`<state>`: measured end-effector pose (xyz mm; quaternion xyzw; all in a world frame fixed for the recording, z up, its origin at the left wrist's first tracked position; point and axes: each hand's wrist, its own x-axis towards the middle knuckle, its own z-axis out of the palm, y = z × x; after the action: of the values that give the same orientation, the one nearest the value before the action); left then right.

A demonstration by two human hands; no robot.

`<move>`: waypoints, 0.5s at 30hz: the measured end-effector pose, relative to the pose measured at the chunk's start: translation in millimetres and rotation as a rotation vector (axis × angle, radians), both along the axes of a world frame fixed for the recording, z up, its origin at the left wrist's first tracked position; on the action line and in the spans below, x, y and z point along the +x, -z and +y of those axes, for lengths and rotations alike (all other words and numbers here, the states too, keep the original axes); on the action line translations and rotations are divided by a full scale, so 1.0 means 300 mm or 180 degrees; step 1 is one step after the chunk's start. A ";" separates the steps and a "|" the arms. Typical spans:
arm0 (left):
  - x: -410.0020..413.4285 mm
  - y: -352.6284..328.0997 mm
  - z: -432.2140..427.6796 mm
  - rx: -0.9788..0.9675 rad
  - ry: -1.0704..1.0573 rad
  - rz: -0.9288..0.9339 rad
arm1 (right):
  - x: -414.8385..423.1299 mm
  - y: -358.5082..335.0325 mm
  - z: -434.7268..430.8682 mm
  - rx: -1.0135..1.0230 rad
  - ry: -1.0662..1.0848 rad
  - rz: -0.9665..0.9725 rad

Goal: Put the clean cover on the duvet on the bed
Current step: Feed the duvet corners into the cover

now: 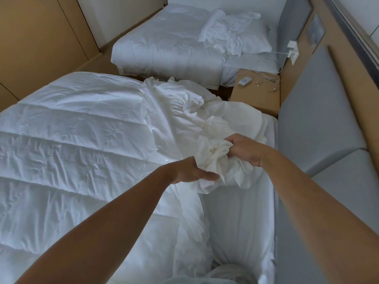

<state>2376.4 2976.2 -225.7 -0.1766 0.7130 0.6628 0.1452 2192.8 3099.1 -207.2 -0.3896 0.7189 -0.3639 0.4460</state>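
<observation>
A white quilted duvet (67, 144) lies spread over the near bed (242, 218), filling the left and middle of the head view. A crumpled off-white cover (178, 111) is bunched over the duvet's right end, toward the headboard. My left hand (192, 171) grips a gathered fold of the cover from below left. My right hand (244, 149) clutches the same bunch from the right, fingers curled into the cloth. Both hands hold the bunch a little above the bed.
A second bed (164, 50) with a pillow and rumpled linen stands beyond. Between the beds is a wooden nightstand (256, 99) with a small white device (245, 81) and cables. A grey padded headboard (315, 124) runs along the right. Wooden wall panels line the left.
</observation>
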 end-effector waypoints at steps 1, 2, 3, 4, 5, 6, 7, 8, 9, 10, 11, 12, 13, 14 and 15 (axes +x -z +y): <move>0.006 -0.007 -0.003 0.0059 -0.0067 0.0016 | -0.007 -0.002 0.002 -0.0016 0.0034 -0.0042; 0.007 -0.013 -0.007 0.0080 -0.0139 0.0049 | -0.014 -0.003 0.005 -0.0006 0.0022 -0.0088; 0.006 -0.020 -0.011 0.0028 -0.0196 0.0107 | -0.017 -0.003 0.009 0.0033 -0.0060 -0.0147; 0.003 -0.028 -0.012 -0.0105 -0.0229 0.0183 | -0.014 -0.004 0.015 0.0102 -0.0211 -0.0235; -0.005 -0.033 -0.012 -0.0267 -0.0269 0.0263 | -0.005 -0.005 0.021 0.0181 -0.0383 -0.0340; -0.013 -0.040 -0.014 -0.0418 -0.0357 0.0318 | 0.006 -0.004 0.026 0.0286 -0.0543 -0.0452; -0.022 -0.045 -0.017 -0.0534 -0.0483 0.0341 | 0.019 -0.001 0.028 0.0410 -0.0696 -0.0534; -0.030 -0.051 -0.021 -0.0600 -0.0583 0.0364 | 0.033 0.003 0.027 0.0528 -0.0835 -0.0541; -0.036 -0.054 -0.025 -0.0624 -0.0637 0.0407 | 0.045 0.006 0.022 0.0649 -0.0953 -0.0434; -0.040 -0.059 -0.027 -0.0630 -0.0664 0.0447 | 0.053 0.009 0.015 0.0784 -0.1002 -0.0243; -0.041 -0.064 -0.027 -0.0642 -0.0677 0.0453 | 0.057 0.010 0.007 0.0919 -0.1008 -0.0024; -0.043 -0.066 -0.026 -0.0624 -0.0681 0.0435 | 0.061 0.008 -0.003 0.1033 -0.0989 0.0154; -0.046 -0.066 -0.026 -0.0582 -0.0701 0.0427 | 0.064 0.005 -0.012 0.1100 -0.0959 0.0267; -0.048 -0.064 -0.028 -0.0516 -0.0758 0.0431 | 0.067 0.003 -0.017 0.1102 -0.0926 0.0321; -0.050 -0.063 -0.032 -0.0430 -0.0832 0.0429 | 0.064 0.004 -0.019 0.1042 -0.0906 0.0328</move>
<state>2361.3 2966.6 -206.9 -0.2324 0.7350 0.6370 -0.0026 2212.2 3093.5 -208.3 -0.4277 0.7280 -0.1553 0.5128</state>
